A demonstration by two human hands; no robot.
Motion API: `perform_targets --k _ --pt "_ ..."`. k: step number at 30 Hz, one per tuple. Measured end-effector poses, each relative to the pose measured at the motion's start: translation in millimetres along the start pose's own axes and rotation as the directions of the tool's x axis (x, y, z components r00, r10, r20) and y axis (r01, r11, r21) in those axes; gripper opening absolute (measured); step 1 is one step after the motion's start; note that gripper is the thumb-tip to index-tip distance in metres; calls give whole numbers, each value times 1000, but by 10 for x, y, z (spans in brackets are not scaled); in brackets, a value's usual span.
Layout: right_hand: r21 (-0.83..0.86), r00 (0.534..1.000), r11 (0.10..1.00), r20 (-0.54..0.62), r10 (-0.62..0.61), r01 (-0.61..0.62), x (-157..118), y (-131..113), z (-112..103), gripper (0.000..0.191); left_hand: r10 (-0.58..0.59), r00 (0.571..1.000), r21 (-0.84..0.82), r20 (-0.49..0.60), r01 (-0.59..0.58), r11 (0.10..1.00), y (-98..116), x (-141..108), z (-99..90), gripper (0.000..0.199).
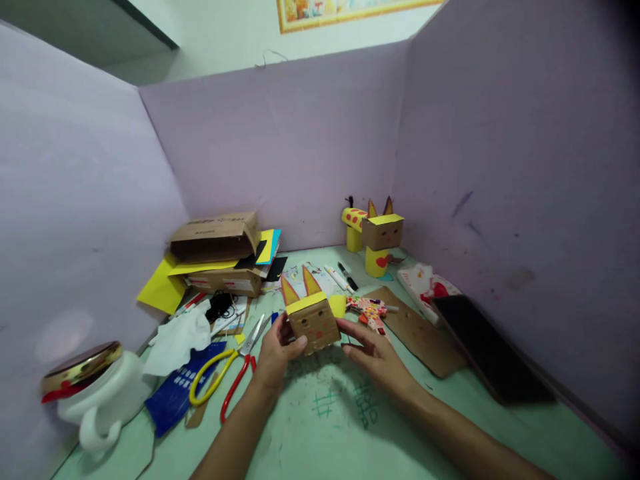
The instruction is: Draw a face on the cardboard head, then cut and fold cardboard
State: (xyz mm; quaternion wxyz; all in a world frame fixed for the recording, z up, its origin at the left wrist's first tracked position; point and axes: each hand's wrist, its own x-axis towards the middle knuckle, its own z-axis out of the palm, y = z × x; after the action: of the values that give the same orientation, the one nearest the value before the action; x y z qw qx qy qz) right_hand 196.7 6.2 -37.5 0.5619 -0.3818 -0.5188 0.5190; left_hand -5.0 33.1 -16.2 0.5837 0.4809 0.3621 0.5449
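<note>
A small cardboard animal head (pixel 314 325) is held just above the table in front of me. It has a yellow top strip, two pointed yellow ears with dark edges, and a drawn face turned towards me. My left hand (pixel 280 350) grips its left side, thumb across the lower front and fingers behind. At the lower right edge, the fingertips of my right hand (pixel 373 353) touch the box, bracing it with the thumb slightly lower. Behind it lies a yellow paper piece (pixel 338 306). Yellow-and-red-handled scissors (pixel 250 343) lie open by my left hand.
A similar animal figure (pixel 383 233) with a spotted yellow body stands at the back right. Cardboard boxes (pixel 215 240) and coloured paper are stacked back left. A white mug (pixel 107 393) stands at the left, a dark phone-like slab (pixel 487 350) at the right, a glue gun (pixel 369 308) between.
</note>
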Motion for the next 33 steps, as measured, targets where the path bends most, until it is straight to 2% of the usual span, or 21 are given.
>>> perform_targets --k 5,9,15,24,33 --pt "-67 995 994 49 -87 90 -9 28 7 50 22 1000 54 19 -23 998 -62 42 -57 35" --pt "-108 992 987 69 -108 115 1 52 -1 58 -22 998 73 58 18 997 -45 106 -104 29" --pt "-131 989 983 90 -119 130 -1 11 50 63 -71 990 100 120 59 993 23 119 -115 32" --pt "-78 990 993 113 -85 94 2 42 136 74 -146 986 189 86 127 974 40 1 9 40" --pt "-19 996 999 77 -33 35 -15 -39 190 55 -202 972 215 119 173 961 246 -51 78 63"
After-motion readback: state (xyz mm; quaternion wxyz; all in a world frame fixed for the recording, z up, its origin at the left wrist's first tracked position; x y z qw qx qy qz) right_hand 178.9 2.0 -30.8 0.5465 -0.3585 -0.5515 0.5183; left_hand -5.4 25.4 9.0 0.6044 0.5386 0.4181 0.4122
